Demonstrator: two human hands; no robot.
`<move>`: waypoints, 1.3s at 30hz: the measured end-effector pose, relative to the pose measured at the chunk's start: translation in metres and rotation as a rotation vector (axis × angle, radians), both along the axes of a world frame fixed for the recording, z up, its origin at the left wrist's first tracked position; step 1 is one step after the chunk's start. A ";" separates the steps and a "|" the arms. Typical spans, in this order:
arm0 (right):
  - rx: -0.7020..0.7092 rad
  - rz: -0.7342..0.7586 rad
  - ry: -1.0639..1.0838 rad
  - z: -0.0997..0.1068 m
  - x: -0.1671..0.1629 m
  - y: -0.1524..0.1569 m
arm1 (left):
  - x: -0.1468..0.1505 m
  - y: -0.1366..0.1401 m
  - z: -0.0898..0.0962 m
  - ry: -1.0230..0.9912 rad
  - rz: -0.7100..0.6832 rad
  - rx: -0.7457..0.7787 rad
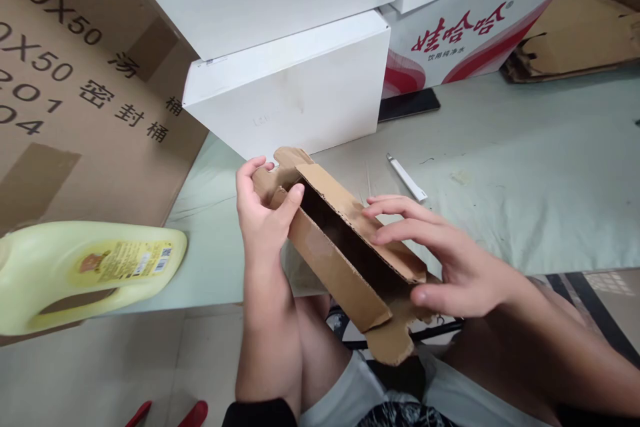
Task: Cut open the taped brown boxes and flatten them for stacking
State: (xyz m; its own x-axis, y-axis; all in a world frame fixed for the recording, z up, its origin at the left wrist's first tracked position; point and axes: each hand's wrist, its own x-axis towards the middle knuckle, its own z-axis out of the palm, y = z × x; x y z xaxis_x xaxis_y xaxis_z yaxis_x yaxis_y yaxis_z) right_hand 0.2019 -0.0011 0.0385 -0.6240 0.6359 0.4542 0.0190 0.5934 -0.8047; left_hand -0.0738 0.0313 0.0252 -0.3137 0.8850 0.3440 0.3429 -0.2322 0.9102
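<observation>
A narrow brown cardboard box (340, 267) is tilted above the table's near edge, its long top side open and its flaps folded outward. My left hand (267, 207) grips the far-left end, with the thumb on the near rim and the fingers behind the end flap. The fingertips of my right hand (440, 253) rest on the right long flap, fingers spread, and the thumb is by the near-right end flap. The inside of the box is dark, so its contents cannot be made out.
Behind the hands stand white boxes (300, 93) and a white-and-red carton (450, 40). A black phone (410, 105) and a white utility knife (406, 177) lie on the green cloth (540, 173). At left are a yellow jug (125, 247), a large carton (90, 93); far right, flattened cardboard (575, 33).
</observation>
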 end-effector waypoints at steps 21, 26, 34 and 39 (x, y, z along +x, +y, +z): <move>0.138 0.021 -0.012 0.005 0.000 -0.003 | -0.001 -0.001 0.012 -0.145 -0.084 0.003; 0.220 -0.285 -0.003 -0.001 0.001 -0.001 | 0.000 -0.002 0.009 -0.196 -0.066 0.040; 0.364 -0.640 -0.111 -0.004 -0.009 -0.001 | 0.001 -0.002 0.008 -0.085 -0.129 -0.027; 0.369 -0.584 -0.129 -0.004 -0.011 -0.001 | 0.007 -0.001 0.008 -0.045 -0.078 -0.129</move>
State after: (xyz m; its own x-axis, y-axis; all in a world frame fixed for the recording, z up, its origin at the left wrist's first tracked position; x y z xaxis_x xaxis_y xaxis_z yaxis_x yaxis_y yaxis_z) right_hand 0.1909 -0.0021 0.0346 -0.2911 0.7023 0.6497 0.4997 0.6907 -0.5228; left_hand -0.0671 0.0308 0.0330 -0.2546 0.9433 0.2129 0.2863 -0.1368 0.9483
